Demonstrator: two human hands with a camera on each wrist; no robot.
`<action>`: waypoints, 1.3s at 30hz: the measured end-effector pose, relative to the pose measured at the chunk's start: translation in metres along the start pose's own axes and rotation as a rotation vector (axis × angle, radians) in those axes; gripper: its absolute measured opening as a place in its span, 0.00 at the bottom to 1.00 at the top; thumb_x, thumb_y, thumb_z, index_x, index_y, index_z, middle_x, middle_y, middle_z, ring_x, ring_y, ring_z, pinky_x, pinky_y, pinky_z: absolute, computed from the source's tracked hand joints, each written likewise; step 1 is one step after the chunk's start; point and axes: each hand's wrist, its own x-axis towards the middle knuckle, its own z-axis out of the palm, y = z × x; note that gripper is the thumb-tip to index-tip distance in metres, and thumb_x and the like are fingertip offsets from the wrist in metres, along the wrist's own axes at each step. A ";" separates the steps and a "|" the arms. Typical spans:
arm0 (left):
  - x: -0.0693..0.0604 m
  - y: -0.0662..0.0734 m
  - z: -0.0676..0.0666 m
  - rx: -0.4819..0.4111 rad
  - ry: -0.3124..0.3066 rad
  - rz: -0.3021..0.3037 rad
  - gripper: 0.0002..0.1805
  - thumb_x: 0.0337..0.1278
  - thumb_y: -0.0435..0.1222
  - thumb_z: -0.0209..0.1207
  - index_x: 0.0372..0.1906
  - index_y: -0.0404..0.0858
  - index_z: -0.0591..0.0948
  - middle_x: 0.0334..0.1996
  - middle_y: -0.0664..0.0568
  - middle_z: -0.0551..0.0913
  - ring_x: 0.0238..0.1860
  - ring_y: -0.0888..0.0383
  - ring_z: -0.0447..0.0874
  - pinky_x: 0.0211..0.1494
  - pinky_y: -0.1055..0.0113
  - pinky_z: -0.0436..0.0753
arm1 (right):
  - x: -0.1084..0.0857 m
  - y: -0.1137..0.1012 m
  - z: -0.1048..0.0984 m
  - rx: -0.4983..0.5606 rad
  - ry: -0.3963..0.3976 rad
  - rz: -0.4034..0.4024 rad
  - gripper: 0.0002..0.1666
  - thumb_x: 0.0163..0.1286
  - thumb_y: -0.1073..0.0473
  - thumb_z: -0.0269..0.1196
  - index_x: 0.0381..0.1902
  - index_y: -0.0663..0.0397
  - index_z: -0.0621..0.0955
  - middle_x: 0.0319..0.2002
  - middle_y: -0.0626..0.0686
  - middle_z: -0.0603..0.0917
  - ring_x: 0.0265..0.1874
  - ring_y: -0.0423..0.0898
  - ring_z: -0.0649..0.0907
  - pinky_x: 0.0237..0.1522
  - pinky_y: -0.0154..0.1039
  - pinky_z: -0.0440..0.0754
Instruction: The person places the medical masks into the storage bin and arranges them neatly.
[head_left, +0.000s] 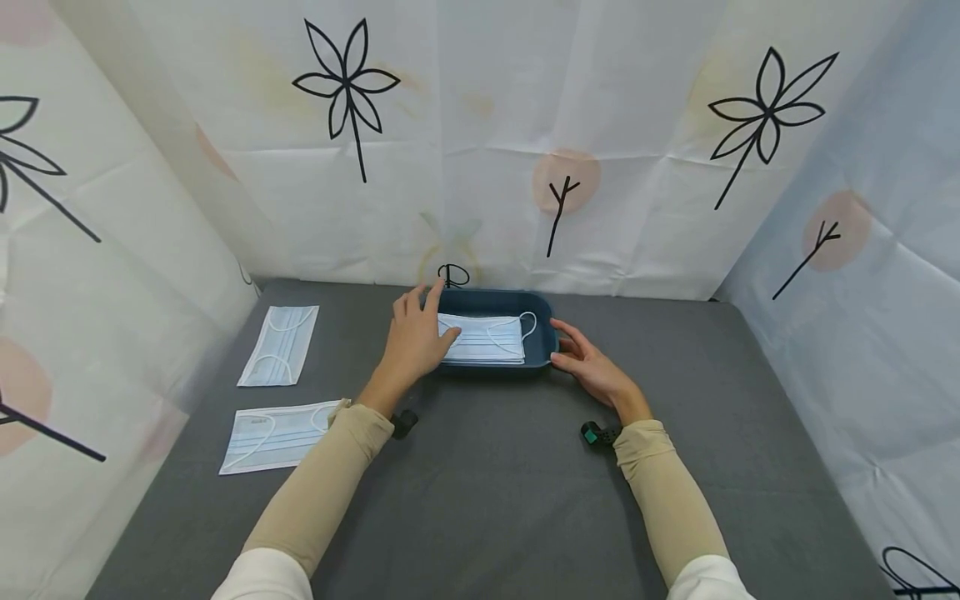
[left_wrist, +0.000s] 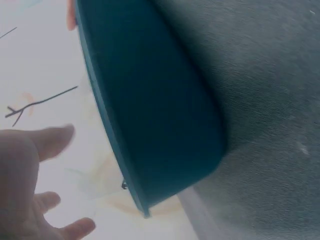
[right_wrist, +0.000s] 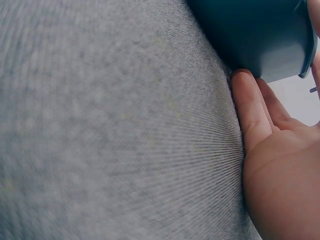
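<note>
A dark blue tray point(head_left: 538, 354) stands near the back of the table, with a stack of pleated light-blue face masks point(head_left: 480, 340) in it, white ear loops on top. My left hand point(head_left: 420, 329) hovers over the tray's left end with its fingers spread, holding nothing. In the left wrist view, its thumb and fingers are apart from the wall of the tray point(left_wrist: 155, 110). At the tray's right end, my right hand point(head_left: 592, 367) touches the side with extended fingers. The right wrist view shows those fingertips point(right_wrist: 243, 82) low against the tray wall, close to the tabletop.
On the left of the grey table point(head_left: 510, 500) lie two separate masks, one farther back point(head_left: 279, 346) and one nearer point(head_left: 273, 437), partly behind my left sleeve. White patterned cloth point(head_left: 480, 167) hangs along the back and both sides.
</note>
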 end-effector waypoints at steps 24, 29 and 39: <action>-0.019 -0.055 0.006 0.060 -0.022 -0.136 0.47 0.65 0.74 0.40 0.82 0.65 0.40 0.85 0.50 0.32 0.81 0.35 0.15 0.79 0.29 0.26 | 0.001 -0.001 -0.001 -0.020 -0.003 0.000 0.43 0.81 0.60 0.54 0.83 0.39 0.48 0.81 0.64 0.49 0.76 0.65 0.58 0.78 0.63 0.53; -0.023 -0.069 0.002 0.063 -0.008 -0.165 0.48 0.66 0.73 0.40 0.83 0.62 0.40 0.85 0.48 0.30 0.80 0.34 0.14 0.78 0.28 0.25 | 0.000 -0.001 -0.002 -0.020 -0.006 0.003 0.43 0.81 0.59 0.55 0.83 0.39 0.48 0.81 0.64 0.50 0.76 0.65 0.58 0.79 0.63 0.53; -0.028 -0.100 -0.015 0.060 0.044 -0.223 0.48 0.68 0.72 0.40 0.83 0.59 0.39 0.84 0.43 0.31 0.80 0.32 0.15 0.77 0.26 0.27 | 0.000 -0.001 -0.002 -0.024 0.000 0.002 0.44 0.80 0.59 0.56 0.84 0.39 0.47 0.81 0.65 0.49 0.76 0.65 0.58 0.79 0.63 0.53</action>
